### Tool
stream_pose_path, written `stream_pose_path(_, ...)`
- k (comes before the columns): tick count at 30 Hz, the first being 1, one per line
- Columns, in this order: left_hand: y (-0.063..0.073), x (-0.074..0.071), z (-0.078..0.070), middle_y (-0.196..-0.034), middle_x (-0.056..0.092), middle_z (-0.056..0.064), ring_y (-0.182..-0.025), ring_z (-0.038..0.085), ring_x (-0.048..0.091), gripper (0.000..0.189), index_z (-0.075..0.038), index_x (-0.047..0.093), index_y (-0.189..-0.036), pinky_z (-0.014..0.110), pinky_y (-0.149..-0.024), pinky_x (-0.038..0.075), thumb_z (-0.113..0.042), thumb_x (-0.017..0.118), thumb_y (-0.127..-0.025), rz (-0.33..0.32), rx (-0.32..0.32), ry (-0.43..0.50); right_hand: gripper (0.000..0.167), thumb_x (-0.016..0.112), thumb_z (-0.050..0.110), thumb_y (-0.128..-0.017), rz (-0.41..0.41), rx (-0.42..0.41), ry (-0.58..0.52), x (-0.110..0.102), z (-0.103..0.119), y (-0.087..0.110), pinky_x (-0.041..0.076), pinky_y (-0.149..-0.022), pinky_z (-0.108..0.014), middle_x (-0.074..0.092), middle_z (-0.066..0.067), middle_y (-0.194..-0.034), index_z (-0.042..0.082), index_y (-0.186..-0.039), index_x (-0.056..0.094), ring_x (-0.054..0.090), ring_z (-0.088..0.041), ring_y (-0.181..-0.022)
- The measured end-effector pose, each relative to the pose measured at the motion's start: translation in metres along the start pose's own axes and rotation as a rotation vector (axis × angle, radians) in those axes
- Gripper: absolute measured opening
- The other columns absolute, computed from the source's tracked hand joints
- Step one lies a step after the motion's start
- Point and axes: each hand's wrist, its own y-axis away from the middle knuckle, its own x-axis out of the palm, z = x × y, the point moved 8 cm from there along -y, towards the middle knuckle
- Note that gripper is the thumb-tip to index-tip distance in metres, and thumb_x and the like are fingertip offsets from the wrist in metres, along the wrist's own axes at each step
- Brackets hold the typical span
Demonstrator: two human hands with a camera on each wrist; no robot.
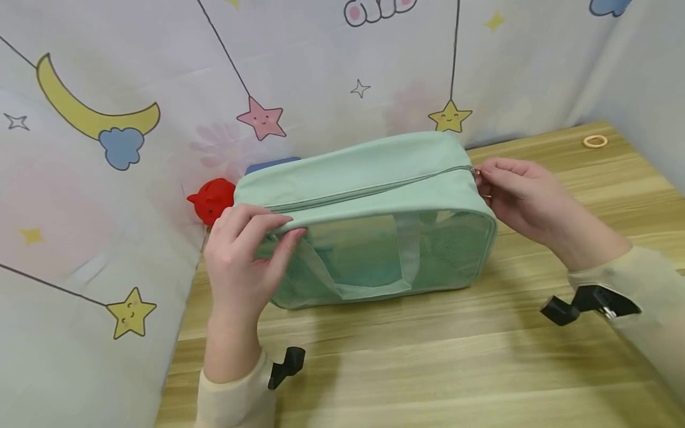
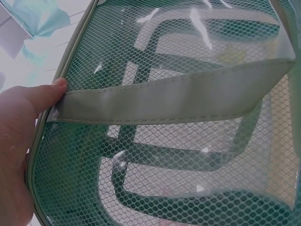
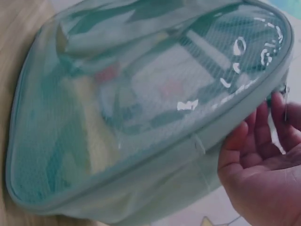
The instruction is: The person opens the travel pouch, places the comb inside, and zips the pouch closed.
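Observation:
A mint-green bag (image 1: 353, 169) with clear mesh sides stands on the table in the head view, its zipper (image 1: 369, 191) running lengthwise along the top. My left hand (image 1: 238, 255) pinches the bag's top front edge at the left end, thumb in front and fingers on top. At the right end of the zipper, my right hand (image 1: 527, 193) pinches the small metal zipper pull (image 3: 286, 101). A pale strap handle (image 2: 164, 101) hangs over the mesh side. Through the mesh, the contents are too blurred to name.
A red pig-shaped figure (image 1: 212, 201) sits just behind the bag's left end, beside a blue object (image 1: 270, 164) mostly hidden by the bag. A beige ring (image 1: 595, 147) lies at the back right of the wooden table (image 1: 428, 362). A patterned curtain (image 1: 332, 53) hangs behind.

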Motion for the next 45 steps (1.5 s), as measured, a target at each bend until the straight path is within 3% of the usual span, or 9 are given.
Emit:
stream_pose_path(7,0.001,-0.001,-0.006,-0.081,0.066,0.012,-0.069,0.032,0.057,0.019,-0.004,0.075,-0.085,0.042,-0.069,0.042,-0.020,0.085,-0.084,-0.076,0.039,0.007,0.033,0.041,0.003,-0.110,-0.055,0.031,-0.122,-0.001,-0.008,0.003,0.050,-0.073,-0.023,0.061,-0.005,-0.087,-0.002,-0.091,0.067,0.057,-0.015,-0.082)
stream_pose_path(10,0.000,0.001,-0.008,-0.081,0.067,0.012,-0.071,0.032,0.058,0.020,-0.004,0.075,-0.086,0.042,-0.070,0.043,-0.021,0.083,-0.086,-0.055,0.039,0.011,0.035,0.041,0.001,-0.109,-0.110,0.013,-0.147,-0.004,-0.006,0.007,0.049,-0.072,-0.023,0.063,-0.005,-0.084,-0.001,-0.088,0.069,0.057,-0.015,-0.079)
stream_pose_path(15,-0.007,0.004,-0.014,-0.083,0.067,0.010,-0.073,0.030,0.058,0.023,-0.005,0.073,-0.088,0.043,-0.071,0.043,-0.027,0.077,-0.090,0.049,0.039,-0.025,0.032,0.045,-0.004,-0.107,-0.147,-0.058,-0.105,-0.004,0.006,0.008,0.047,-0.075,-0.026,0.065,-0.007,-0.086,-0.003,-0.088,0.070,0.058,-0.018,-0.082)
stream_pose_path(19,-0.027,0.020,-0.030,-0.084,0.067,0.007,-0.075,0.027,0.060,0.023,-0.007,0.074,-0.090,0.043,-0.071,0.045,-0.030,0.075,-0.092,0.172,0.084,-0.055,0.030,0.047,-0.005,-0.106,-0.149,-0.066,-0.086,-0.001,0.010,0.005,0.050,-0.075,-0.027,0.069,-0.009,-0.089,-0.004,-0.090,0.072,0.062,-0.019,-0.085)
stream_pose_path(24,-0.064,0.065,-0.067,-0.092,0.067,0.003,-0.081,0.024,0.060,0.018,-0.012,0.075,-0.099,0.039,-0.075,0.049,-0.030,0.072,-0.096,0.423,0.144,-0.078,0.027,0.048,-0.007,-0.105,-0.136,-0.060,-0.098,0.004,0.013,0.003,0.053,-0.075,-0.029,0.071,-0.011,-0.092,-0.006,-0.094,0.073,0.065,-0.021,-0.087)
stream_pose_path(30,-0.093,0.131,-0.090,-0.105,0.062,-0.003,-0.091,0.019,0.058,0.023,-0.021,0.071,-0.118,0.033,-0.079,0.048,-0.036,0.064,-0.101,0.833,0.064,-0.223,0.025,0.049,-0.006,-0.105,-0.112,-0.038,-0.087,0.010,0.011,-0.002,0.052,-0.073,-0.028,0.072,-0.010,-0.093,-0.006,-0.098,0.073,0.065,-0.019,-0.089)
stream_pose_path(34,-0.095,0.161,-0.092,-0.109,0.059,-0.005,-0.098,0.018,0.057,0.025,-0.024,0.070,-0.119,0.032,-0.081,0.049,-0.039,0.057,-0.104,1.011,0.046,-0.331,0.024,0.051,-0.005,-0.105,-0.109,-0.024,-0.059,0.010,0.009,-0.005,0.052,-0.072,-0.026,0.073,-0.009,-0.094,-0.006,-0.098,0.074,0.066,-0.018,-0.089)
stream_pose_path(41,-0.096,0.180,-0.093,-0.100,0.056,-0.009,-0.093,0.014,0.053,0.018,-0.026,0.071,-0.105,0.027,-0.073,0.045,-0.038,0.058,-0.103,1.086,-0.013,-0.282,0.022,0.053,-0.003,-0.104,-0.085,-0.025,-0.039,0.013,0.008,-0.011,0.055,-0.073,-0.025,0.072,-0.009,-0.095,-0.005,-0.096,0.073,0.066,-0.018,-0.090)
stream_pose_path(45,-0.099,0.187,-0.094,-0.101,0.058,-0.010,-0.095,0.014,0.055,0.013,-0.026,0.071,-0.103,0.026,-0.073,0.046,-0.034,0.061,-0.103,1.104,-0.009,-0.288,0.023,0.052,-0.003,-0.104,-0.081,-0.038,-0.046,0.013,0.008,-0.011,0.055,-0.073,-0.025,0.071,-0.008,-0.093,-0.005,-0.096,0.074,0.065,-0.017,-0.087)
